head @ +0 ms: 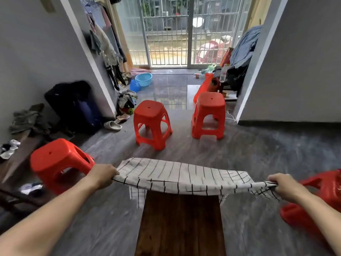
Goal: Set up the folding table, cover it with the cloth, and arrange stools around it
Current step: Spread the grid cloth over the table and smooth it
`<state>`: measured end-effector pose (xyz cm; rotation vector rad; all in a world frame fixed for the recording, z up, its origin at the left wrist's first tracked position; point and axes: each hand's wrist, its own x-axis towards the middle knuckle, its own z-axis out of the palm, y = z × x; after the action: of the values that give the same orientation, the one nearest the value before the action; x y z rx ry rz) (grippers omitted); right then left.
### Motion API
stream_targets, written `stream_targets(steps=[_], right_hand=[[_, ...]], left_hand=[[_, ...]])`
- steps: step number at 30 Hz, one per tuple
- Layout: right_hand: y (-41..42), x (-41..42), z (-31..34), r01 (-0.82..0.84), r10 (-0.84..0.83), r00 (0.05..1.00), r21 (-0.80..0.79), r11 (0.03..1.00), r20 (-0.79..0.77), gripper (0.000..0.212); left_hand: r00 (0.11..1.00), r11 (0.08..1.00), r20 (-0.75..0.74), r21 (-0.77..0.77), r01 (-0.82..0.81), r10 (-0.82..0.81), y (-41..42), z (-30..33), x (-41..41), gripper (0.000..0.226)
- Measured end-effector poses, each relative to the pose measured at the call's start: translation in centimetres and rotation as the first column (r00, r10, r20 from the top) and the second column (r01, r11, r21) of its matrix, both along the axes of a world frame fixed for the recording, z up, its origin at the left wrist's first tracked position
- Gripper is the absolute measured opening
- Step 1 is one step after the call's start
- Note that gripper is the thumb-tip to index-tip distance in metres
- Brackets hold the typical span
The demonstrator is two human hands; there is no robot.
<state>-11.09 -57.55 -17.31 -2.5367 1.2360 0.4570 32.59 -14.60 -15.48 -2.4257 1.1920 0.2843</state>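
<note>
A white cloth (184, 177) with thin black grid lines is stretched in the air over the far end of a dark wooden table (180, 224). My left hand (102, 175) grips its left edge and my right hand (287, 187) grips its right edge. Part of the cloth hangs below the table's far edge. Two red plastic stools (151, 122) (209, 114) stand upright on the floor beyond the table. A third red stool (59, 161) stands at the left, and another red stool (321, 198) is at the right, partly behind my right arm.
A black suitcase (73, 106) leans on the left wall beside a clothes heap and a slipper (112, 125). Blue basins (143, 79) sit by the barred glass door. A tipped red stool (204, 85) and a cluttered chair stand at the back right. Walls narrow the passage.
</note>
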Motion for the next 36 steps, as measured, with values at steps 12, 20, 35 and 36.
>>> stream_targets(steps=[12, 20, 35, 36], right_hand=[[5.5, -5.9, 4.0, 0.057, 0.010, 0.980, -0.328, 0.943, 0.201, 0.039], [14.1, -11.7, 1.9, -0.032, 0.046, 0.998, -0.278, 0.960, 0.046, 0.025], [31.6, -22.1, -12.7, 0.002, 0.109, 0.948, -0.347, 0.938, 0.300, 0.035], [32.3, -22.7, -13.5, 0.000, 0.103, 0.947, -0.322, 0.947, 0.303, 0.036]], left_hand=[[0.997, 0.917, 0.062, -0.398, -0.023, 0.052, 5.1, 4.5, -2.1, 0.024], [0.995, 0.902, 0.081, -0.424, 0.085, -0.055, 14.7, -0.3, -8.6, 0.018], [0.986, 0.957, 0.035, -0.240, 0.164, -0.160, 28.1, -14.1, -18.1, 0.032], [0.988, 0.960, 0.023, -0.235, 0.154, -0.152, 28.5, -15.1, -18.7, 0.034]])
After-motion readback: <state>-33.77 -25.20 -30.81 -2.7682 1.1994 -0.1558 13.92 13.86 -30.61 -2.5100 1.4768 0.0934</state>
